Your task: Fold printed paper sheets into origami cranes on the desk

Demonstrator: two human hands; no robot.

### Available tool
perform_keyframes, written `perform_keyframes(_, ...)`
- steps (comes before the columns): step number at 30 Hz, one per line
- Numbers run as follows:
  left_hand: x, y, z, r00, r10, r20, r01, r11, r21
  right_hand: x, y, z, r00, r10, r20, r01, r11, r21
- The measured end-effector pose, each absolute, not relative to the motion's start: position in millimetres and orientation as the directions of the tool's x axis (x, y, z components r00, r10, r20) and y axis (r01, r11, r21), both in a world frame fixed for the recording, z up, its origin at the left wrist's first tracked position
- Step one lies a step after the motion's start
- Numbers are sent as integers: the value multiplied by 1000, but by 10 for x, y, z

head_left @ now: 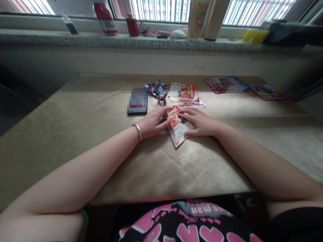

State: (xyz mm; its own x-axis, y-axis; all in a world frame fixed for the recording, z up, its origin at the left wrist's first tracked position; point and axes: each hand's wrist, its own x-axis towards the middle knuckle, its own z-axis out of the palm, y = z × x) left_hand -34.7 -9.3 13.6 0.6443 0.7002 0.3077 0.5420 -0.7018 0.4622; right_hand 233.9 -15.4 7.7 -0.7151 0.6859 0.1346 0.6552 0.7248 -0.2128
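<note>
A printed red and white sheet of paper (178, 129), folded to a pointed kite-like shape, lies on the table between my hands, one tip toward me. My left hand (155, 123), with a silver bangle at the wrist, grips its left edge between thumb and fingers. Across its upper right part my right hand (200, 121) rests with fingers stretched out and spread, the thumb near the lower right edge. Just beyond is a stack of similar red and white cards (184, 92). Left of that stack sits a folded dark blue patterned paper piece (158, 90).
A dark phone-like device (138, 101), partly blurred, lies left of the folded piece. Colourful cards lie in a pile (227, 84) and a smaller pile (267, 91) at the far right. Along the stone windowsill (88, 41) stand a red can (105, 18), a small red bottle (132, 25) and tall containers.
</note>
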Motion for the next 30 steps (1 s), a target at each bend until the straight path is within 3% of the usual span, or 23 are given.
perform_keyframes(2, -362, -97, 151, 605, 709, 363, 508, -694, 510, 2337, -161, 89, -713, 689, 130, 660, 722, -206)
perform_keyframes(4, -387, -93, 168, 609, 684, 402, 493, -723, 485, 2342, -164, 103, -713, 690, 125, 663, 721, -200)
perform_keyframes(10, -500, -76, 239, 821, 464, 332, 456, -883, 107, 2406, -132, 115, -702, 700, 129, 675, 713, -190)
perform_keyframes(15, -525, -119, 296, 890, 394, 228, 408, -913, -13, 2432, -116, 154, -705, 677, 210, 652, 736, -184)
perform_keyframes(21, -561, -123, 332, 886, 435, 158, 432, -900, 53, 2402, -161, 288, -773, 608, 180, 566, 789, -238)
perform_keyframes(30, -626, -158, 561, 789, 613, -42, 610, -790, -63, 2544, -144, 372, -793, 605, 69, 558, 768, -316)
